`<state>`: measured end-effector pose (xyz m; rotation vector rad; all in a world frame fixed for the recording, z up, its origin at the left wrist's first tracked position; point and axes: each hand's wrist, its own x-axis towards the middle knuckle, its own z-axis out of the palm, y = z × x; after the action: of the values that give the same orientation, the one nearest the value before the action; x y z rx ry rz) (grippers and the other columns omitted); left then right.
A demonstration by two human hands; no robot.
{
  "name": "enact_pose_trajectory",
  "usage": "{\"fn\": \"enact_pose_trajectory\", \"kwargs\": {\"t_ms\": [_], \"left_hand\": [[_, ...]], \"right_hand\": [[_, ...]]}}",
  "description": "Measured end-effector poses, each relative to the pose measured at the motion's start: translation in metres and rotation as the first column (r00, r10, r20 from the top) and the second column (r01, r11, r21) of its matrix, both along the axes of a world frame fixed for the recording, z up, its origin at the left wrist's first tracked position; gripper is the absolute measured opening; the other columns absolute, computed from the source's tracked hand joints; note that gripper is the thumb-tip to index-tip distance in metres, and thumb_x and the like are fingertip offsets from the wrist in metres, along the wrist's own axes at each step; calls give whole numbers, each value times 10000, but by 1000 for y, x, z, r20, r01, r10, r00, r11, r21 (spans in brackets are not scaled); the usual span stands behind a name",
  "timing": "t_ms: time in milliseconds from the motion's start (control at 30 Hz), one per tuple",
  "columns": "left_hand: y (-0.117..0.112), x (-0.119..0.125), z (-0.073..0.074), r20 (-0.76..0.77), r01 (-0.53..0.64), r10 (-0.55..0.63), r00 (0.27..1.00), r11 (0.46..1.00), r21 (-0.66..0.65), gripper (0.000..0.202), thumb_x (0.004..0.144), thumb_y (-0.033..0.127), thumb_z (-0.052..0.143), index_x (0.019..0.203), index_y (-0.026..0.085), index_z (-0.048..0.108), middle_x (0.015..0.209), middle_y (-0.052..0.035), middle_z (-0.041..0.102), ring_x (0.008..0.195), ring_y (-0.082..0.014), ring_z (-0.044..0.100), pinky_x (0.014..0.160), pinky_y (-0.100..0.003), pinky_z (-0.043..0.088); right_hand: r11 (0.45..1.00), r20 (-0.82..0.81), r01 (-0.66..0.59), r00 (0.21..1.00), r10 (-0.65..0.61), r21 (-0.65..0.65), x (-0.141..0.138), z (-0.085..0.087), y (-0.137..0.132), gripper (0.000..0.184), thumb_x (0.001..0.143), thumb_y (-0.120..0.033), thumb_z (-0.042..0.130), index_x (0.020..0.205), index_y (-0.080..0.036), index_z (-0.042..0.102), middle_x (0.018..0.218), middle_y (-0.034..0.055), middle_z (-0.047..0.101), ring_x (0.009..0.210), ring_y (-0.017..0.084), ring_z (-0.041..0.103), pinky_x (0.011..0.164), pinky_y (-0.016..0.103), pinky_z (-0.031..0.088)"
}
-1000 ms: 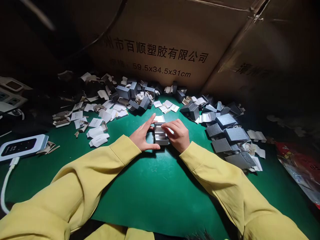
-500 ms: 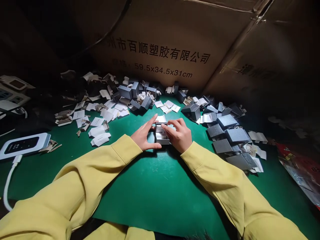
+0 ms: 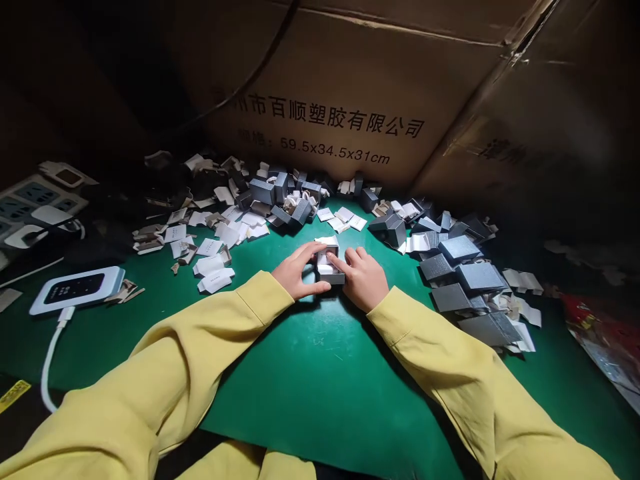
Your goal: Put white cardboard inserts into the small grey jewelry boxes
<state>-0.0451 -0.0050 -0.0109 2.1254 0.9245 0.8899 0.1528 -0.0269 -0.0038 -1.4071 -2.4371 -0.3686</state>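
Observation:
A small dark grey box [image 3: 331, 279] with an open top stands on the green table, a pale insert visible inside it. My left hand [image 3: 300, 273] is closed on the box's left side, thumb near the front corner and fingers by the far corner. From the right, my right hand [image 3: 367, 277] reaches over with its index fingertip inside the box against the insert. Its other fingers are curled at the box's right side, and its thumb is mostly hidden. A whitish flap [image 3: 327, 241] sticks up at the far end of the box.
Dark grey boxes [image 3: 460, 250] lie heaped at the right, more boxes [image 3: 263, 191] at the back. White folded cards [image 3: 215, 280] and cardboard scraps lie left. A white device [image 3: 75, 290] with a cable, a power strip [image 3: 37, 200] and a large carton [image 3: 350, 80] surround the table [image 3: 320, 380].
The right index finger now presses down inside the box, where before the fingers were bent over the insert. The left fingers have drawn closer around the box. The whole view has shifted slightly.

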Motion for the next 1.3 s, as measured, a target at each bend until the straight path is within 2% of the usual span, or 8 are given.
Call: {"fn": "enact_pose_trajectory", "kwargs": {"t_ms": [267,367,467,600,733,867,1067,1300], "left_hand": [[0,-9,4,-188,-16,22,982,999,32,807,736,623,621,1383,174,446,1479,-180,363,1340,-319,379,1080,-474,359],[2,-21,25,-345,10,28,938,994,106,846,708,648,629,1394,191,440,1510,-174,308,1309,-350,381,1076,-516,329],[11,-47,53,-472,-61,120,873,988,139,678,782,603,562,1322,196,515,1375,-140,510,1200,-311,487,1036,-480,373],[23,-102,80,-712,-372,353,607,918,137,451,818,553,488,1007,177,653,1024,-111,670,969,-281,606,864,-405,473],[26,-157,90,-867,-578,363,342,809,111,578,671,578,630,1056,148,615,1087,-185,628,1033,-367,580,833,-428,476],[26,-191,89,-877,-736,429,215,662,143,603,622,475,705,1113,141,601,1126,-235,608,1065,-431,565,804,-462,476],[39,-188,66,-891,-744,411,192,653,141,438,578,215,689,1007,157,629,1019,-185,660,966,-377,616,766,-411,468],[42,-150,55,-800,-589,332,499,808,-32,453,615,478,685,966,206,595,785,-16,647,679,-198,598,605,-291,422]], "right_hand": [[990,-141,25,989,-45,-139,0,-6,1,501,827,-108,494,1286,-293,569,893,55,631,832,199,518,582,264,387],[992,-198,-18,980,-7,-126,2,-10,0,503,812,-85,489,1260,-287,595,910,49,642,845,191,541,594,252,409],[993,-274,-77,960,51,-84,4,-15,1,488,805,-87,499,1239,-279,615,928,47,653,836,179,564,604,241,426],[991,-381,-132,918,110,-34,5,-18,3,474,815,-80,465,1224,-257,625,930,43,662,790,151,586,627,225,449],[990,-463,-133,880,102,-36,4,-16,3,501,816,-75,435,1266,-232,587,891,42,662,737,142,583,634,227,459],[984,-533,-142,844,64,-107,3,-15,4,484,821,-100,427,1271,-201,574,851,42,671,707,153,590,639,250,471],[972,-593,-129,805,-12,-195,3,-17,6,475,801,-132,452,1250,-208,588,879,36,697,725,156,609,689,263,485],[961,-599,-132,799,-43,-245,3,-16,6,477,811,-143,447,1265,-201,580,876,41,701,708,155,602,702,266,478]]}}
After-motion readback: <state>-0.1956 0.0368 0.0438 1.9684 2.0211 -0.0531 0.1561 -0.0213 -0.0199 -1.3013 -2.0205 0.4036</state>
